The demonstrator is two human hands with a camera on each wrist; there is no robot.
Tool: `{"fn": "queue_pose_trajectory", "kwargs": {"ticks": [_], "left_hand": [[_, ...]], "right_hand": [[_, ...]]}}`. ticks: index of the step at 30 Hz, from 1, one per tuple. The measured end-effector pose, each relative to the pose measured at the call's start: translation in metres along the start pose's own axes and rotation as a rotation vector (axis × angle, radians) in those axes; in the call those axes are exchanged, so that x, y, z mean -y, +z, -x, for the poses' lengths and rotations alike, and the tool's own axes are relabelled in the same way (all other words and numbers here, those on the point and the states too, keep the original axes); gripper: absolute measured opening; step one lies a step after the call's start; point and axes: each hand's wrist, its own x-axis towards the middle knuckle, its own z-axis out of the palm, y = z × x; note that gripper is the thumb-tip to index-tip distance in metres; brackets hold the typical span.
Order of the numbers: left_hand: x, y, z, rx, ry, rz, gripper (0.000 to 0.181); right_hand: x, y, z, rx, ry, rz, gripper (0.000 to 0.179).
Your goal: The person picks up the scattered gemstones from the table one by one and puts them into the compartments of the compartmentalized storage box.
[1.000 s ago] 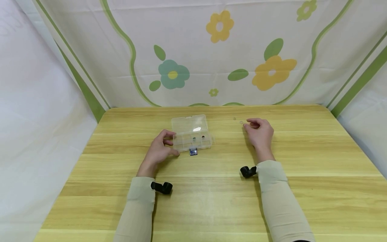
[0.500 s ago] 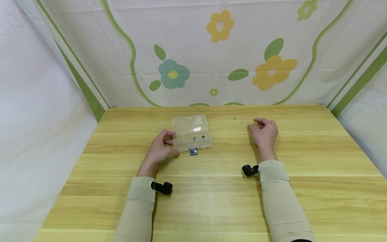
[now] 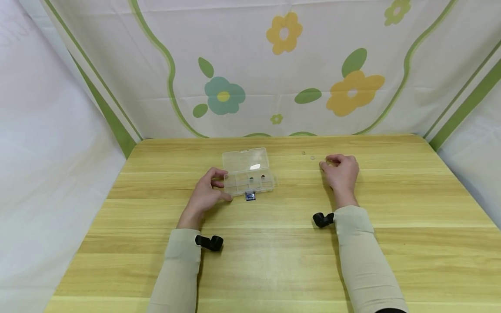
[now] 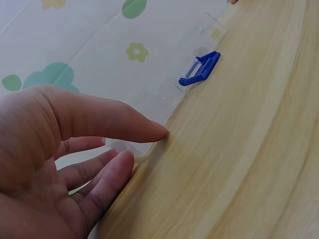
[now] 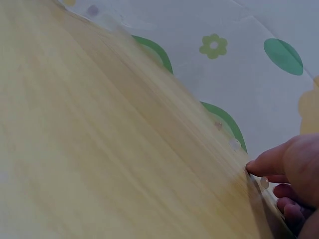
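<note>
My left hand (image 3: 206, 191) holds the left end of a clear plastic compartment box (image 3: 231, 184), thumb at the near corner and fingers along the end. The box's lid (image 3: 240, 161) stands open toward the back. A blue latch (image 4: 202, 69) hangs at its front edge. Two small dark pieces, one greenish (image 3: 252, 178) and one reddish (image 3: 263, 176), lie in its compartments. On the right, my right hand (image 3: 343, 174) is low at the table, thumb and forefinger curved with a gap between them. A small clear round piece (image 5: 264, 182) shows in that gap.
Two more small clear pieces, one nearer (image 3: 312, 158) and one farther (image 3: 303, 153), lie left of my right hand on the wooden table (image 3: 266, 261). A flower-printed curtain (image 3: 250, 65) rises behind the table's back edge.
My right hand has shifted right, away from the two clear pieces, and its thumb and forefinger have drawn slightly closer over the last half second. The left hand and box stay put.
</note>
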Motion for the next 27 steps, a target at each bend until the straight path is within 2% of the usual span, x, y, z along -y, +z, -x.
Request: {"fn": "queue_pose_trajectory", "kwargs": {"ticks": [13,27], "left_hand": [[0.0006,0.0012,0.0000,0.003,-0.002,0.004,0.074],[0.0015,0.0011,-0.0013,0.006,0.000,0.006,0.073]], "right_hand": [[-0.0006,-0.0046,0.0006,-0.002,0.035,0.003,0.036],[-0.0030,-0.0033,0.0002,-0.023,0.024,0.023,0.033]]}}
